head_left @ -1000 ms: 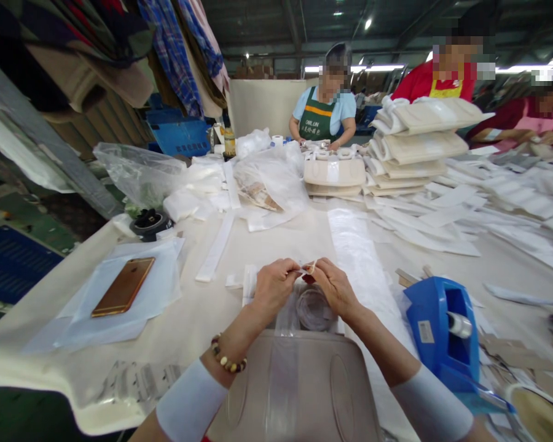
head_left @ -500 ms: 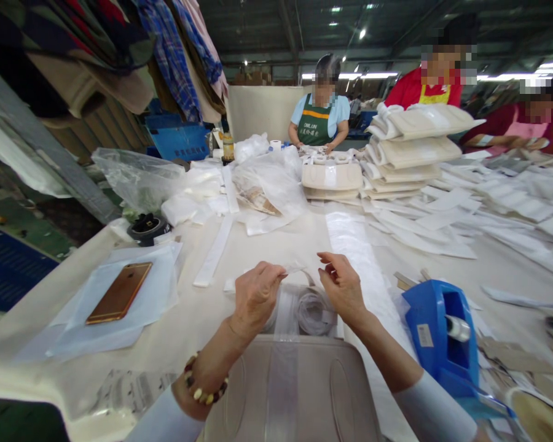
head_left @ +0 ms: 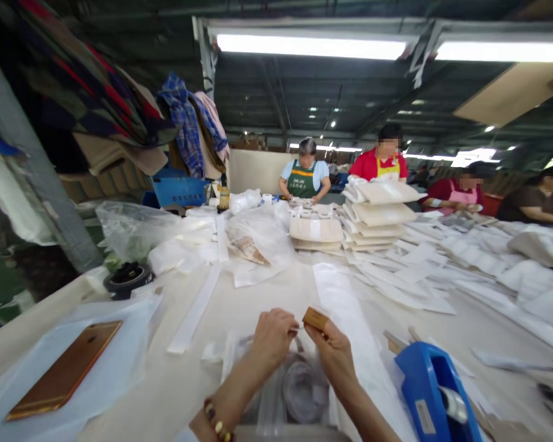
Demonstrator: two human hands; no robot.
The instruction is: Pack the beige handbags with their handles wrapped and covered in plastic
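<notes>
My right hand [head_left: 338,350] pinches a small brown tag [head_left: 315,318] between thumb and fingers. Close beside it, my left hand [head_left: 273,336] is closed in a pinch; a thin pale strand shows at its fingertips, too fine to name. Both hands are over a beige bag [head_left: 299,433], mostly cut off by the bottom edge of the view. A coil of clear wrapped strap [head_left: 300,393] lies on the bag under my right hand, and a strip of clear wrap runs beside it.
A blue tape dispenser [head_left: 424,380] stands at right, a phone [head_left: 64,371] on white sheets at left. A dark round container [head_left: 129,279], plastic bags [head_left: 258,233] and stacked beige bags [head_left: 382,212] lie farther back. Several co-workers [head_left: 306,178] are across the table.
The brown tag now shows in my right hand, whose fingers were apart before. My hands are closer together. The camera has tilted up, so less of the bag is visible.
</notes>
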